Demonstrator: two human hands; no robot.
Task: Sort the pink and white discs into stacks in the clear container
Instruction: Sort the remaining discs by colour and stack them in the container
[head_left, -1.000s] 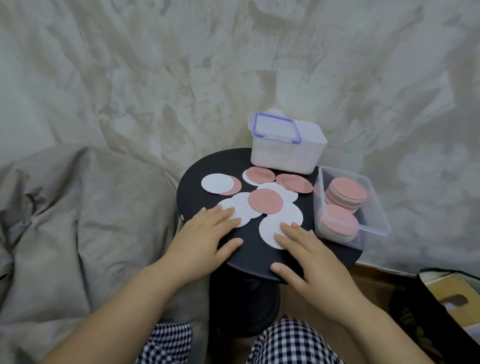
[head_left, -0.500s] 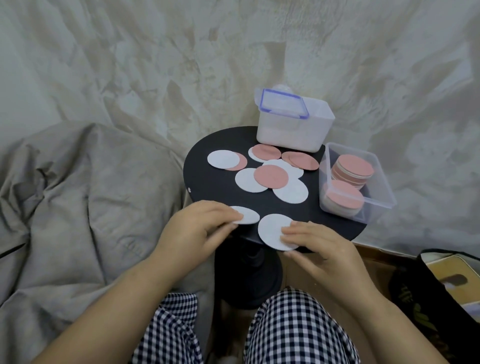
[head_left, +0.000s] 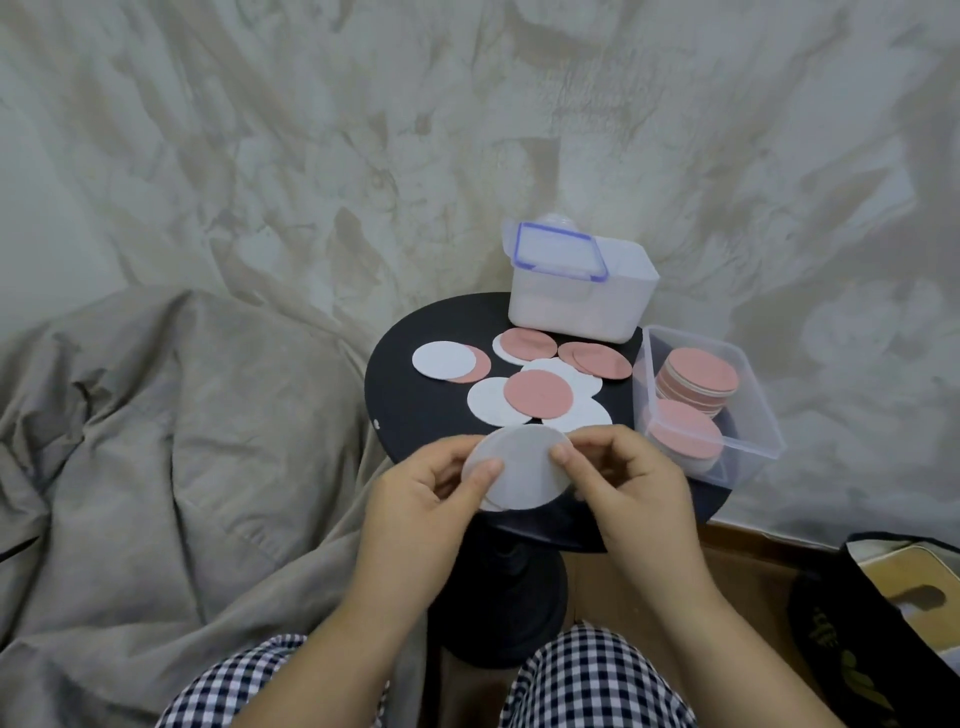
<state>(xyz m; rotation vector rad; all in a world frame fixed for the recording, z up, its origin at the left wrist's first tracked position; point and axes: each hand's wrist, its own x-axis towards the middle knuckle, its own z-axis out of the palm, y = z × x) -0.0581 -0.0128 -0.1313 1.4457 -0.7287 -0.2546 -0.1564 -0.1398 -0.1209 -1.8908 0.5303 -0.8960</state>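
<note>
Where both hands meet: white discs (head_left: 519, 467) are lifted clear of the table, held above its near edge, just on the person's side of the loose discs.
Facing: the flat white face is tipped up toward the camera, far edge higher than near edge. Being round, it has no long axis, though the tilt makes it look a little wider across than it is deep.
Count: a second edge peeks out at the lower left, so more than one disc is held. How many cannot be told.
Left hand (head_left: 415, 499): pinches the left edge, thumb on the face, fingers curled behind.
Right hand (head_left: 634, 483): pinches the right edge the same way, thumb on the face, fingers behind.
Loose discs (head_left: 538, 393): pink and white, lying flat and overlapping on the far half of the round black table (head_left: 410, 415). A pink one lies on white ones in the middle, and a white one covers most of a pink one at the left.
Clear container (head_left: 769, 415): open-topped, at the table's right edge.
Far stack (head_left: 701, 371): inside the container, pink on top, leaning slightly.
Near stack (head_left: 685, 431): just beside it in the container, pink on top with pale layers beneath.
White tub (head_left: 576, 312): at the back of the table, just behind the loose discs, with a blue-rimmed lid (head_left: 561, 254) lying askew on top.
Beige cloth (head_left: 156, 441): crumpled, to the left of the table.
Checked trousers (head_left: 597, 675): both knees at the bottom edge.
</note>
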